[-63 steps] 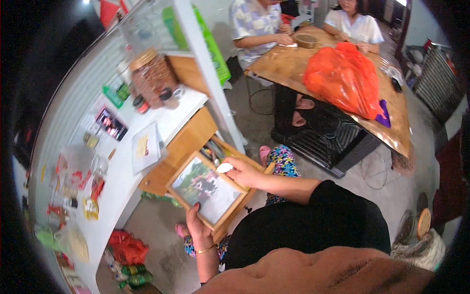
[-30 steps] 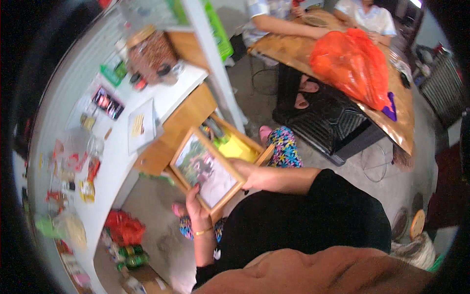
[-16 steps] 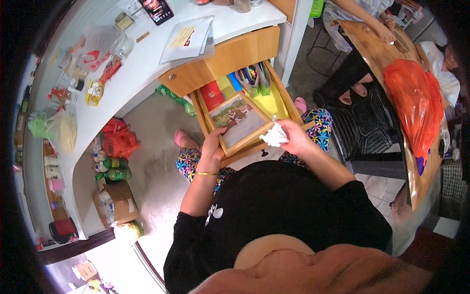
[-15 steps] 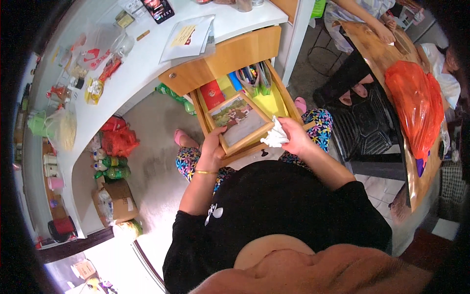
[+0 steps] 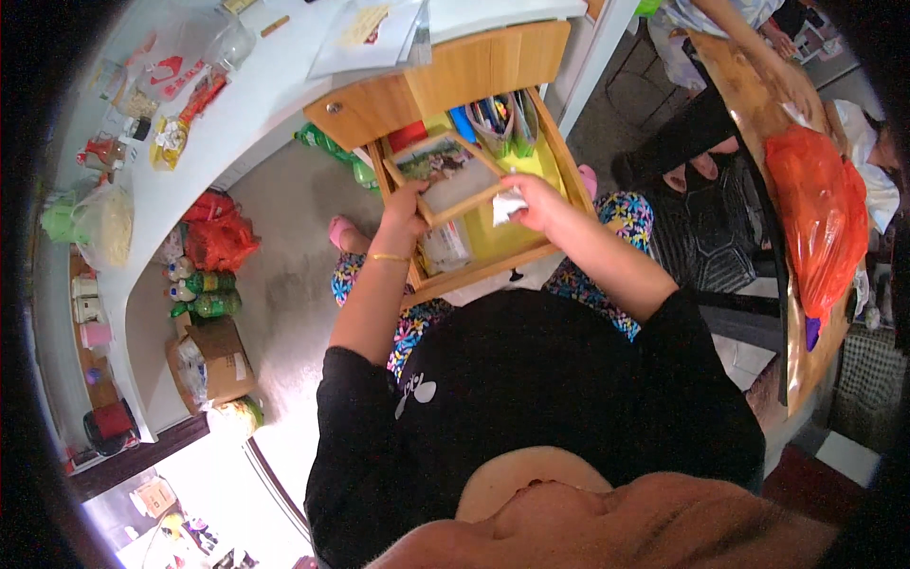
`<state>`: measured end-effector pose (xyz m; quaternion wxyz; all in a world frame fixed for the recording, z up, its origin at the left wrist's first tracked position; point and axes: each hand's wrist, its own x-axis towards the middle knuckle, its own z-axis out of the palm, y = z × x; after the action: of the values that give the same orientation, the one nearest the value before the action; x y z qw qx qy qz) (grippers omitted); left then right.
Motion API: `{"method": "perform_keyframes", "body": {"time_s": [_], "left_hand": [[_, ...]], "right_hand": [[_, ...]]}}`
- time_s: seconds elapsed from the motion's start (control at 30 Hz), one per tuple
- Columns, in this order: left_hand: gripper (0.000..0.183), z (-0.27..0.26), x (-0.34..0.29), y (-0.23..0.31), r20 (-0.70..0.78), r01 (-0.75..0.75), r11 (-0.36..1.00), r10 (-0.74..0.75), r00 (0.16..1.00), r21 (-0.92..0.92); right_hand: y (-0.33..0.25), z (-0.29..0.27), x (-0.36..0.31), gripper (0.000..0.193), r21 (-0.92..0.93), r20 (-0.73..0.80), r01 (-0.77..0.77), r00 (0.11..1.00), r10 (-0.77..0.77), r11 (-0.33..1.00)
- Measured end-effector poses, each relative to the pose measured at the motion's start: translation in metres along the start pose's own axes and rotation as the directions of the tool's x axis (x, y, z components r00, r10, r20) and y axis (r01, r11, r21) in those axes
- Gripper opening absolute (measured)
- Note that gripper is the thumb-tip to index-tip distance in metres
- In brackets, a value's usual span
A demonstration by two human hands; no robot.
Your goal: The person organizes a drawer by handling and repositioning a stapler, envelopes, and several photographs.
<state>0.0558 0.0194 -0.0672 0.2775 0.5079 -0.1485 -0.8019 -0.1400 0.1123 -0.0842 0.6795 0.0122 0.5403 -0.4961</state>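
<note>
A wooden picture frame point(image 5: 444, 175) with a photo in it is held, tilted, over the pulled-out drawer point(image 5: 493, 277). My left hand point(image 5: 406, 209) grips its near left corner, thumb on the front edge. At the frame's right side is my right hand point(image 5: 533, 201), closed on the frame's edge and on a crumpled white tissue point(image 5: 507, 206). Inside the drawer lie a red booklet point(image 5: 408, 136), a blue item point(image 5: 463, 123), a yellow sheet point(image 5: 542, 175), a pouch of pens point(image 5: 496, 121) and a clear packet point(image 5: 447, 248) near the front. The frame hides part of the contents.
Above the drawer, the white desk point(image 5: 256, 109) carries papers in a clear sleeve point(image 5: 370, 38) and plastic bags. Bottles point(image 5: 210, 292) and a cardboard box point(image 5: 216, 365) stand on the floor at left. A red plastic bag point(image 5: 815, 209) lies on the wooden table at right, near another person's arm point(image 5: 749, 47).
Both hands have carried the picture frame forward, farther over the drawer, uncovering its front part and the clear packet. The tissue has moved along with my right hand. The view has shifted slightly.
</note>
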Motion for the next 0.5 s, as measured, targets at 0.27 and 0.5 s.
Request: {"method": "perform_keyframes", "body": {"time_s": [0.27,0.5], "left_hand": [[0.026,0.006,0.019,0.006,0.054,-0.055,0.993,0.061,0.997,-0.1],[0.026,-0.001,0.017,-0.008,0.055,-0.139,0.985,0.145,0.988,-0.099]], "right_hand": [[-0.014,0.012,0.032,0.01,0.112,-0.011,0.077,0.997,-0.076,0.991],[-0.008,0.026,0.045,0.012,0.106,-0.023,0.22,0.976,-0.218,0.97]]}}
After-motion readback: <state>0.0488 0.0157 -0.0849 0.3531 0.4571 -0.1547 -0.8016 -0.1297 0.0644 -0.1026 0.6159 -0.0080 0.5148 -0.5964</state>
